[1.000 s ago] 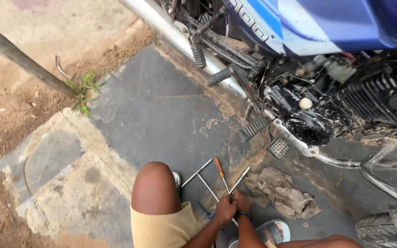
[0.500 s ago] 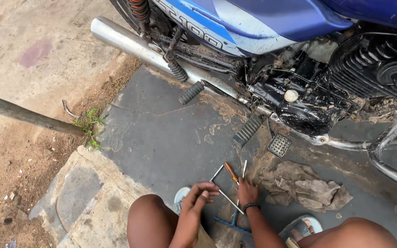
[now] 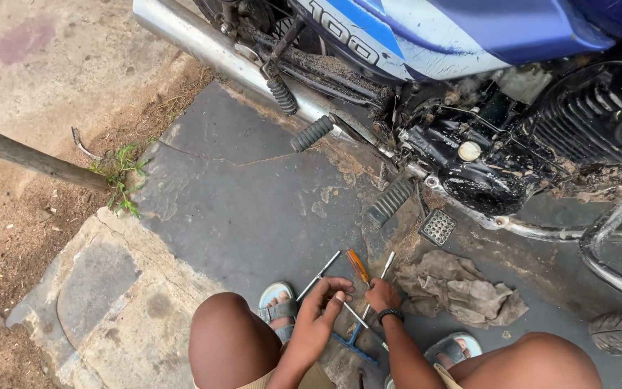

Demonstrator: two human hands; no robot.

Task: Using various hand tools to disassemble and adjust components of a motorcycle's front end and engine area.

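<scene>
I squat beside a blue motorcycle (image 3: 455, 36) on dark pavement. My left hand (image 3: 323, 310) is curled over thin metal rods (image 3: 319, 274) lying on the ground between my feet, its fingertips touching them. My right hand (image 3: 381, 295), with a dark band on the wrist, rests closed on the same cluster of tools. An orange-handled screwdriver (image 3: 358, 266) and a second metal rod (image 3: 385, 266) lie just beyond the fingers. A blue-handled tool (image 3: 352, 340) lies under my forearms. Whether either hand has lifted a tool is unclear.
A dirty grey rag (image 3: 462, 292) lies right of my hands. The chrome exhaust pipe (image 3: 203, 39), the footpegs (image 3: 312, 133) and the oily black engine (image 3: 484, 173) are ahead. A wooden pole (image 3: 30, 158) slants in at left over bare soil.
The view has shifted closer and lower toward the motorcycle. My left hand has come forward from my knee onto the rods. My right hand has stayed by the screwdriver.
</scene>
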